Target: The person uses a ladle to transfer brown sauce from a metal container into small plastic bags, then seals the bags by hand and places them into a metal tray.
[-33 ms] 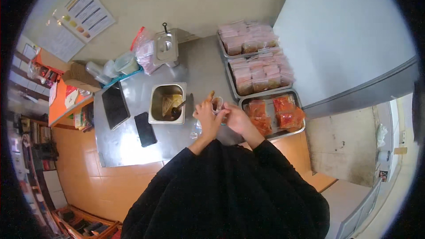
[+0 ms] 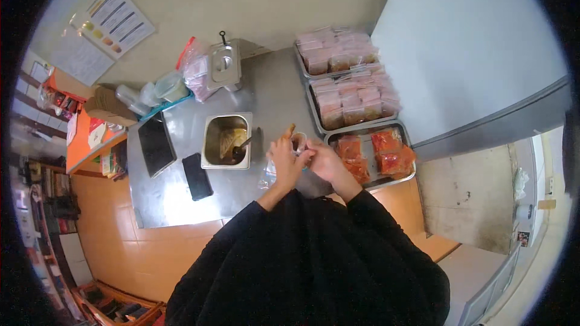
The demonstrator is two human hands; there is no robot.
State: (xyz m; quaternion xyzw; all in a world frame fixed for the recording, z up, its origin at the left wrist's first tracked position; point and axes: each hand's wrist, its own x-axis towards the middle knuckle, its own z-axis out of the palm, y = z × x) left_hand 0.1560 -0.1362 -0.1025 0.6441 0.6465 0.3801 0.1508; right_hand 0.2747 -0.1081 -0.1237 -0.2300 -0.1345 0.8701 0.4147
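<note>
Above the steel table, my left hand (image 2: 285,160) and my right hand (image 2: 323,160) meet around a small clear plastic container (image 2: 298,139) with something brown inside. Whether it is a bag or a cup, I cannot tell. Fingers of both hands are closed at its rim. Clear plastic bags (image 2: 266,176) lie beside my left wrist, partly hidden by it. Left of my hands stands a square steel pan (image 2: 209,156) holding a brownish liquid. A dark-handled ladle (image 2: 241,147) rests in that pan.
A tray (image 2: 396,178) of red-orange packets sits close on the right; two trays (image 2: 356,127) of upright pale packets are behind it. On the table's left are a phone (image 2: 197,176), a tablet (image 2: 156,145), a lidded steel container (image 2: 224,65) and plastic tubs (image 2: 171,87).
Both hands have shifted very slightly to the right relative to the steel pan. Their hold on the small container looks the same.
</note>
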